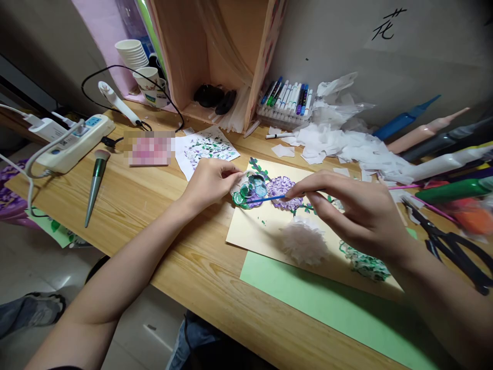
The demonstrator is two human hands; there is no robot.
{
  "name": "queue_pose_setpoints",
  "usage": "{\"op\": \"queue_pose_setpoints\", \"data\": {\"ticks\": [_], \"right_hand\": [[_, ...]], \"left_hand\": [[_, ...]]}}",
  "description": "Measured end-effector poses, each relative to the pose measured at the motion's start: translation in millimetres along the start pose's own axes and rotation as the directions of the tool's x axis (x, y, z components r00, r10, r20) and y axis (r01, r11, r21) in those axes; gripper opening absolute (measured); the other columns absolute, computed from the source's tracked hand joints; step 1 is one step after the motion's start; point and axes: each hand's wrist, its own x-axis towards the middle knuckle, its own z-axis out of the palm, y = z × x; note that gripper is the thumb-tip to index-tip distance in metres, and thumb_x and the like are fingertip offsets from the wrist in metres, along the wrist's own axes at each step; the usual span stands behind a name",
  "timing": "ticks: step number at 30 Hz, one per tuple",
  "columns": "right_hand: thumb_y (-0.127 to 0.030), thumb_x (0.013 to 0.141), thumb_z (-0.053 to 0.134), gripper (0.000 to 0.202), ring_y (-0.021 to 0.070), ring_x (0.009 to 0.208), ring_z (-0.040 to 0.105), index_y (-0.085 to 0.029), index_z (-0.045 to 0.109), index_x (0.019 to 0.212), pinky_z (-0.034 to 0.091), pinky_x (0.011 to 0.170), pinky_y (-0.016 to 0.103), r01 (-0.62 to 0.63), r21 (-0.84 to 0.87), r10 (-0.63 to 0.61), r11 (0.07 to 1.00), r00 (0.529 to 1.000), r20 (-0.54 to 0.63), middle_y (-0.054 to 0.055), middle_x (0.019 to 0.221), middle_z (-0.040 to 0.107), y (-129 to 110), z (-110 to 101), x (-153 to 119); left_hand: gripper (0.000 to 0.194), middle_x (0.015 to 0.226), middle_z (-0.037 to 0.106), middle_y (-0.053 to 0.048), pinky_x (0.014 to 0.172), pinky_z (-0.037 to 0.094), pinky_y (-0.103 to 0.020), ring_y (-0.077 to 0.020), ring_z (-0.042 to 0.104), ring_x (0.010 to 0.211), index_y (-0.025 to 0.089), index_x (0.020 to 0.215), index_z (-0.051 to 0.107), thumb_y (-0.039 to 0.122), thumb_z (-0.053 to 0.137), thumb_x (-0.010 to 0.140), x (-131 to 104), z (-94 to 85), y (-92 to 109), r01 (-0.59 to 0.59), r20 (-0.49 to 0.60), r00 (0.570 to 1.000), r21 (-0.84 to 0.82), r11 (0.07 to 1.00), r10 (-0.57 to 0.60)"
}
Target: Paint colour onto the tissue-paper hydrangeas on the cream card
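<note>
My left hand (210, 177) pinches the edge of a small round paint palette (253, 191) daubed with green, purple and pale blue. A thin blue paintbrush (275, 198) is gripped in my right hand (352, 208), its tip over the palette's green paint. Both are above a cream card (246, 231). On that card sit a purple-and-white textured flower (287, 189), a white ruffled paper flower (304, 242) and a green-and-white one (368, 267) partly under my right hand. Painted green leaves run along stems. Light green paper (292, 282) lies beneath the card.
A paint-spotted white sheet (206, 146) and a makeup brush (95, 180) lie left, near a power strip (73, 146). Markers (288, 97) and white paper scraps (331, 141) are at the back. Black scissors (454, 241) and paint tubes (454, 190) stand right.
</note>
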Motion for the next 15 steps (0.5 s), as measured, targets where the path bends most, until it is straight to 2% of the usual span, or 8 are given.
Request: {"op": "queue_pose_setpoints", "data": {"ticks": [3,7,11,15], "right_hand": [[-0.013,0.091,0.048,0.024,0.0171,0.081,0.068,-0.029,0.062,0.102,0.053,0.071,0.031,-0.018,-0.009,0.018,1.000,0.999,-0.035,0.000,0.091,0.072,0.2,0.1,0.1],[-0.015,0.091,0.048,0.022,0.0169,0.077,0.067,-0.029,0.061,0.102,0.053,0.068,0.032,0.000,0.018,0.000,1.000,1.000,0.004,0.000,0.089,0.071,0.6,-0.1,0.0],[-0.016,0.093,0.046,0.024,0.0191,0.080,0.069,-0.031,0.062,0.103,0.054,0.071,0.034,-0.023,-0.016,0.023,1.000,0.999,-0.025,0.001,0.091,0.072,0.7,-0.2,0.2],[-0.014,0.092,0.047,0.025,0.0176,0.079,0.068,-0.031,0.061,0.104,0.053,0.069,0.032,-0.001,0.002,0.001,1.000,1.000,0.009,0.000,0.090,0.071,1.0,-0.4,0.1]], "left_hand": [[0.017,0.075,0.076,-0.004,0.057,0.045,-0.026,-0.0148,0.065,0.064,0.018,0.080,0.078,0.026,0.064,0.084,-0.2,0.1,0.6,0.010,-0.001,1.000,0.004,1.000,-0.010],[0.017,0.076,0.077,-0.004,0.058,0.046,-0.025,-0.0152,0.065,0.064,0.018,0.080,0.078,0.026,0.064,0.083,-0.5,0.5,0.9,0.024,-0.001,1.000,-0.008,1.000,-0.024],[0.017,0.077,0.077,-0.004,0.058,0.046,-0.026,-0.0155,0.066,0.065,0.018,0.080,0.078,0.027,0.064,0.083,-0.3,0.6,-0.1,0.020,-0.003,1.000,-0.008,1.000,-0.020],[0.017,0.077,0.077,-0.004,0.058,0.046,-0.026,-0.0153,0.066,0.066,0.018,0.081,0.078,0.027,0.064,0.083,0.0,0.6,-0.8,0.011,0.001,1.000,-0.013,1.000,-0.011]]}}
